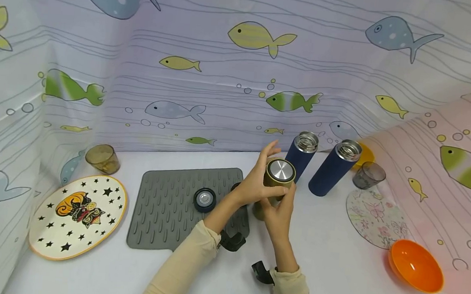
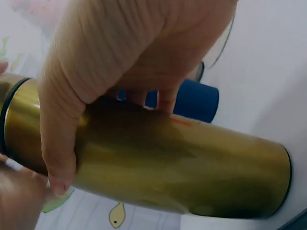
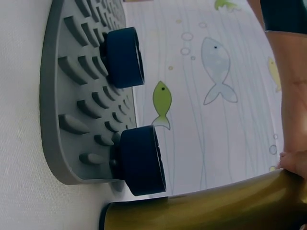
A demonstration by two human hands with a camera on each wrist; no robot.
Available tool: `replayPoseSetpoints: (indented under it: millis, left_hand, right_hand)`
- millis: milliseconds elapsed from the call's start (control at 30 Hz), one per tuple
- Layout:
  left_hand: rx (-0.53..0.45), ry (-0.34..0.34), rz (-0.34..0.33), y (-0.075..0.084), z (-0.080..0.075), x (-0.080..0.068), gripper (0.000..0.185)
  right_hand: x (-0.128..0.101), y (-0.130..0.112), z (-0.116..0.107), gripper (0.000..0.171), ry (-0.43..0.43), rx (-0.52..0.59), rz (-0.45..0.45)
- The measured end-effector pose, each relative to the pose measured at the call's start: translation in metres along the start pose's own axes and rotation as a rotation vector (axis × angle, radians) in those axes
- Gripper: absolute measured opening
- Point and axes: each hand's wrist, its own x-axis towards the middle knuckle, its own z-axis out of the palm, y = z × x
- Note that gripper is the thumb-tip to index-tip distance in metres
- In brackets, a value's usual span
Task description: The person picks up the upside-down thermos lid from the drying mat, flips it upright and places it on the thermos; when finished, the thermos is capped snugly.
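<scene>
A gold thermos flask [image 2: 201, 167] with a silver-topped lid [image 1: 281, 170] stands tilted at the right of the grey mat. My left hand [image 1: 255, 182] grips its upper body, thumb across the front and fingers behind. Close to the black ring under the lid, my right hand [image 1: 278, 218] holds the flask from the near side. The right fingertips are partly hidden. Behind the flask are two lidless navy bottles, one [image 1: 304, 147] partly covered and one [image 1: 332, 169] in full view.
The grey ribbed mat [image 1: 161, 205] bears two navy lids, one [image 3: 123, 57] beyond the other [image 3: 141, 160]. An oval owl plate [image 1: 103, 219] and brown cup [image 1: 103, 159] lie left. Rightward are a dark cup [image 1: 369, 175], floral round mat [image 1: 374, 218] and orange bowl [image 1: 416, 266].
</scene>
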Motion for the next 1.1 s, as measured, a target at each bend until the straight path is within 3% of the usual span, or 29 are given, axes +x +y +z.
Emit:
replayPoseSetpoints:
  millis: [100, 200, 300, 400, 600, 700, 800, 867, 1000, 1100]
  left_hand:
    - [0.082, 0.043, -0.001, 0.0018, -0.0017, -0.0003, 0.087]
    - [0.05, 0.024, 0.026, 0.0035, -0.0054, -0.0001, 0.07]
    - [-0.002, -0.033, 0.018, 0.0049, -0.0076, -0.0006, 0.081]
    - [0.043, -0.048, -0.006, 0.0053, -0.0063, -0.0005, 0.089]
    - [0.005, -0.06, -0.032, 0.0035, -0.0052, 0.0014, 0.097]
    - [0.079, -0.035, -0.037, 0.0037, -0.0059, 0.0014, 0.095]
    - [0.01, -0.051, -0.009, 0.0033, -0.0069, 0.0017, 0.085]
    - [-0.02, -0.065, -0.019, 0.0034, -0.0071, 0.0014, 0.088]
    - [0.076, -0.043, -0.051, 0.0037, -0.0056, 0.0013, 0.088]
    - [0.017, -0.056, -0.034, 0.0027, -0.0052, 0.0019, 0.078]
  right_hand:
    - [-0.0002, -0.0004, 0.0007, 0.068, -0.001, 0.013, -0.002]
    - [0.0, -0.0002, 0.0013, 0.068, -0.002, 0.012, -0.014]
    - [0.0001, -0.0004, 0.0012, 0.067, -0.001, 0.003, -0.013]
    - [0.0002, -0.0008, 0.0006, 0.067, -0.003, -0.002, -0.005]
    - [-0.0001, -0.0012, -0.0002, 0.067, -0.017, 0.008, 0.015]
    - [-0.0002, -0.0011, -0.0001, 0.068, -0.012, 0.011, 0.014]
    - [0.0005, -0.0006, 0.0001, 0.068, -0.004, 0.012, 0.004]
    - [0.0008, 0.0002, 0.0002, 0.066, 0.001, 0.007, 0.001]
    - [0.001, 0.0006, 0.0, 0.066, 0.006, 0.001, 0.005]
    - [0.001, 0.0007, 0.0002, 0.068, 0.003, 0.007, 0.017]
